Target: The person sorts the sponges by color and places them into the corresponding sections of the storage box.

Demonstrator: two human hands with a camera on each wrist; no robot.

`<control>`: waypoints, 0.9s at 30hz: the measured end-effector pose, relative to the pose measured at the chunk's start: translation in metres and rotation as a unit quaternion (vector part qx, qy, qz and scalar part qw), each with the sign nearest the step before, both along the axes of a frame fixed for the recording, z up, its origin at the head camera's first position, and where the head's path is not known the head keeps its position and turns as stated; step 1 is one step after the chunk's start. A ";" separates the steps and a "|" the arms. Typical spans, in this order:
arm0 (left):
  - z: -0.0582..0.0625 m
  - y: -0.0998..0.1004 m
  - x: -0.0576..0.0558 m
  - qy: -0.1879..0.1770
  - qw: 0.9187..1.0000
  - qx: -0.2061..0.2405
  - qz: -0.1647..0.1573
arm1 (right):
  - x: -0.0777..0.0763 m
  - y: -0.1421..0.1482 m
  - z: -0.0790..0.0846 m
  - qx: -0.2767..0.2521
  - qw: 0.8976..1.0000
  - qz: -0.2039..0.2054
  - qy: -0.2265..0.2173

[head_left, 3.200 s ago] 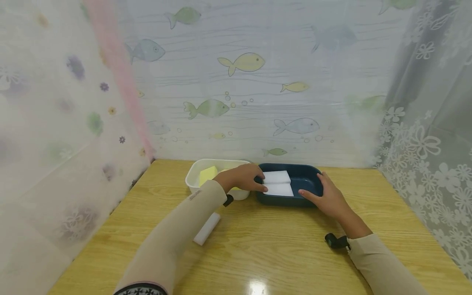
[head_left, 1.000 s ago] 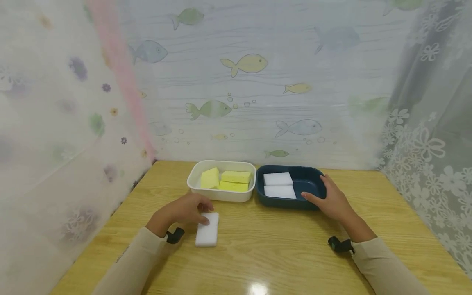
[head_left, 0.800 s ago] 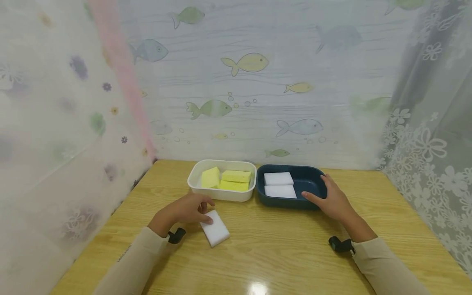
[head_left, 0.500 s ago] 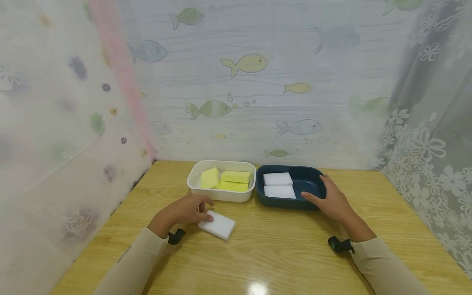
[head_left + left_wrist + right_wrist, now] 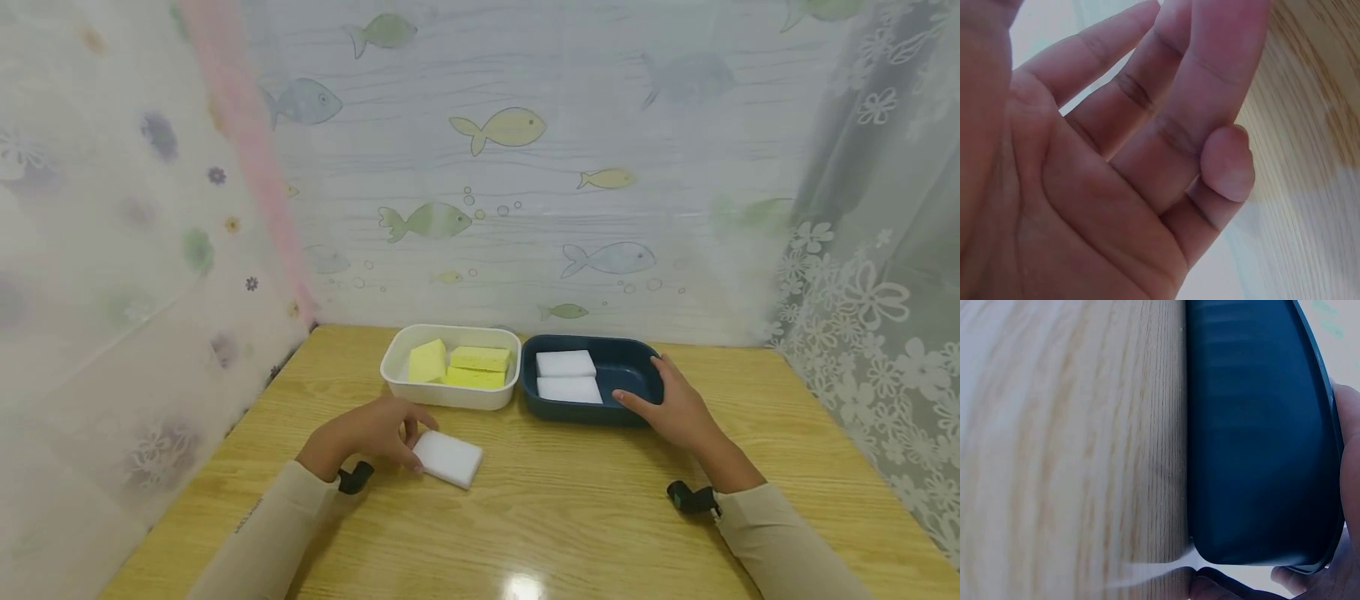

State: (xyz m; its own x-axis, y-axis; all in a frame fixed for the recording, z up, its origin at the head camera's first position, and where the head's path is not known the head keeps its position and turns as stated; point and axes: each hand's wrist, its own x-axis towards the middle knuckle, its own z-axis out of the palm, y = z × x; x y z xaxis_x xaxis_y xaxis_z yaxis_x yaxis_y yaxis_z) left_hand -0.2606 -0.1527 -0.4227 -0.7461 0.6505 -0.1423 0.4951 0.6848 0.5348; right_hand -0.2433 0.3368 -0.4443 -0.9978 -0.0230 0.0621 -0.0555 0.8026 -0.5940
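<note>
My left hand (image 5: 377,429) rests low over the table at the left end of a white sponge (image 5: 448,459). The thumb is at the sponge's near-left corner and the index finger at its far-left corner. The sponge lies at an angle, broad side up; in the left wrist view the curved fingers (image 5: 1210,81) hide it. With my right hand (image 5: 678,408) I hold the right end of a dark blue tray (image 5: 585,411) by its rim, fingers along the edge, thumb at the near side. Two white sponges (image 5: 567,377) lie side by side in the tray's left half.
A white tray (image 5: 450,395) with several yellow sponges (image 5: 476,369) stands just left of the blue tray. Both are near the back of the wooden table (image 5: 555,508), before a curtain (image 5: 502,267) printed with fish. A black wrist camera (image 5: 356,477) sits on each wrist.
My left hand has come from between the trays to the loose white sponge. The sponge has been laid flat and turned rightward; the thumb has slid off its top. My right hand stays put.
</note>
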 end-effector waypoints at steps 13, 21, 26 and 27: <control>0.005 0.006 -0.002 0.034 0.999 0.006 -0.001 | -0.001 0.001 -0.001 -0.002 1.000 0.003 0.004; 0.017 0.019 -0.004 0.071 0.997 0.010 -0.027 | 0.000 0.000 -0.001 -0.006 1.000 0.002 0.002; 0.029 0.030 -0.006 0.093 0.995 0.003 -0.029 | 0.001 0.000 0.000 -0.006 1.000 0.003 0.003; 0.031 0.032 -0.007 0.096 0.995 0.000 -0.026 | 0.001 0.001 0.000 -0.006 1.000 0.003 0.003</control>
